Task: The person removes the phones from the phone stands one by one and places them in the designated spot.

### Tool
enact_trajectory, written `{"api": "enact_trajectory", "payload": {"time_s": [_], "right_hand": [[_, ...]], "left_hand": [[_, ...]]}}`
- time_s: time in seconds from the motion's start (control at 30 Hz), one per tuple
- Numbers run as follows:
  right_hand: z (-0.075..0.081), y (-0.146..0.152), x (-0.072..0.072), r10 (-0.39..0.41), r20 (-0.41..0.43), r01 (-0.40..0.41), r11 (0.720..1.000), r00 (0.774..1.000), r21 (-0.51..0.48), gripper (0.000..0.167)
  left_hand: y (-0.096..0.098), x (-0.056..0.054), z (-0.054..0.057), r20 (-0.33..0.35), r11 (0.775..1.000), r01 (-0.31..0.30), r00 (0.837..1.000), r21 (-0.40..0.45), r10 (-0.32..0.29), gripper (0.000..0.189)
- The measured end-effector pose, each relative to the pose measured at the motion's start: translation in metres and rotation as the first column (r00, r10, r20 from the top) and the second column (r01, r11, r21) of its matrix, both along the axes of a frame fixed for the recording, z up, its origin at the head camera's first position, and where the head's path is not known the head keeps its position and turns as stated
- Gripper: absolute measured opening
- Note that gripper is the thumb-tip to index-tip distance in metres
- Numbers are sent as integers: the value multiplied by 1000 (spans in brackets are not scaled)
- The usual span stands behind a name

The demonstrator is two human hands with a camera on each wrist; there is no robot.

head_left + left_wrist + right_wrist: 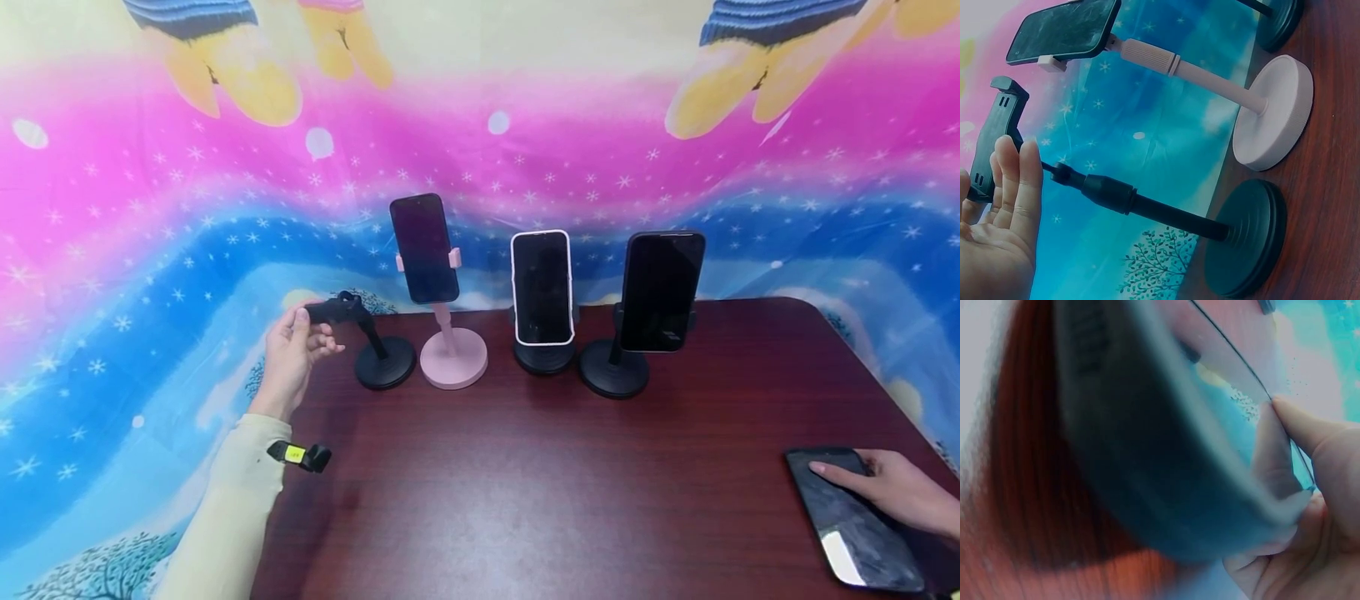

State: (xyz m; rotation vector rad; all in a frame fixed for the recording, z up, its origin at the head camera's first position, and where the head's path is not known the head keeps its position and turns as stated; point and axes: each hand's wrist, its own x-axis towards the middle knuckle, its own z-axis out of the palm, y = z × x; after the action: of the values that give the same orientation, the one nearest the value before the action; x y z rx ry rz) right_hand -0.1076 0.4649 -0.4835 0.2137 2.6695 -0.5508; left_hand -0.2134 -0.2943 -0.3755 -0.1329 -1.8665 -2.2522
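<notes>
At the table's left side, my left hand (292, 358) pinches the holder (333, 310) of a black phone stand (384, 367) between thumb and fingers. No phone sits in that holder, and its round base rests on the table. In the left wrist view the fingers (1025, 181) lie against the back of the holder (997, 137). Low on the right, my right hand (903, 492) grips a dark phone (847, 517), its thumb over the glossy face. The right wrist view shows this phone (1160, 444) blurred and close up.
Beside the black stand is a pink stand (453, 362) carrying a black phone (425, 250). Further right, a white-edged phone (542, 287) and a larger black phone (662, 292) sit in black stands. A patterned cloth (480, 158) hangs behind the brown table (525, 483).
</notes>
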Motion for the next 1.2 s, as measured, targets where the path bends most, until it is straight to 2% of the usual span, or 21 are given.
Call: {"api": "enact_trajectory", "payload": {"time_s": [0.43,0.67,0.73,0.8,1.0,1.1,1.2], "right_hand": [[-5,5,-3,14,-54,-12,999,998,32,58],[-10,9,-4,13,-28,-11,999,1000,51,99],[-11,10,-4,12,-37,-10,998,999,62,104],[-12,10,-3,10,-58,-5,997,998,71,101],[-11,5,4,19,-179,4,992,984,125,67],[-11,3,8,27,-234,10,988,972,153,65],[-10,0,10,21,-254,23,985,967,169,67]], "left_hand": [[-2,-1,0,35,1000,-6,999,11,6,33],[-1,0,-1,40,1000,-7,999,14,7,37],[-1,1,-1,42,1000,-8,999,15,8,37],[-1,1,-1,46,1000,-7,999,23,6,37],[-2,2,-2,57,999,-1,998,47,-2,36],[-1,3,-2,60,999,2,998,50,-5,37],[-1,5,-2,59,999,3,998,47,-6,37]]}}
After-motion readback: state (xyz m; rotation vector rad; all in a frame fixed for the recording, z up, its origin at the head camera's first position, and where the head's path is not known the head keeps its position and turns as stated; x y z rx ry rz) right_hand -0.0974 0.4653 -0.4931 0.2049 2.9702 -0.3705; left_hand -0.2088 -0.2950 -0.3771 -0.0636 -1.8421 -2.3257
